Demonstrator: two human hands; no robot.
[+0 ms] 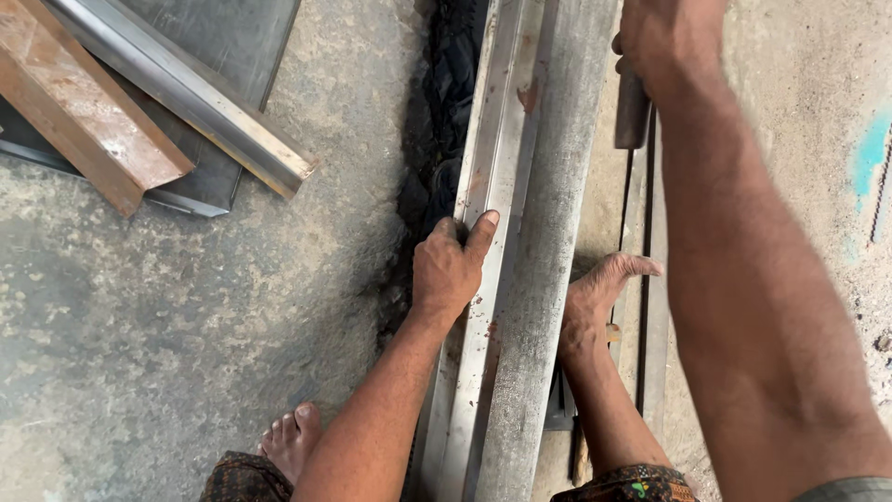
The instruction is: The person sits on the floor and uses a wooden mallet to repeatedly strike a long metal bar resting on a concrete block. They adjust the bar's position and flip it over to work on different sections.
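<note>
1. The concrete floor [167,316] carries everything; its own edges lie outside the view. The widest bare stretch is the lower left, from under the stacked metal down to the bare foot [290,439] at the bottom.
2. In the upper left corner a rusty angle iron [88,102] and a bright steel channel [186,88] lie slanted across a dark steel sheet [232,37], their cut ends pointing toward the middle of the floor.
3. A long steel angle section [497,186] runs from the top edge of the view to the bottom, slightly tilted, just beside a wider grey steel bar [548,270] on its right. A strip of black rubbery debris [437,121] borders its left side.
4. The left hand [449,270] lies on the angle section about halfway along, fingers curled over its left edge and thumb stretched up along the ridge, gripping it.
5. The other bare foot [599,297] presses against the right edge of the grey bar, beside thin flat steel strips [655,307] lying parallel on the floor.
6. The right hand [664,37] is at the top, right of the grey bar, closed around the handle of a dark tool [632,112]; the tool's working end is hidden.
7. On the right, past the forearm, the floor shows a turquoise paint smear [869,149].
</note>
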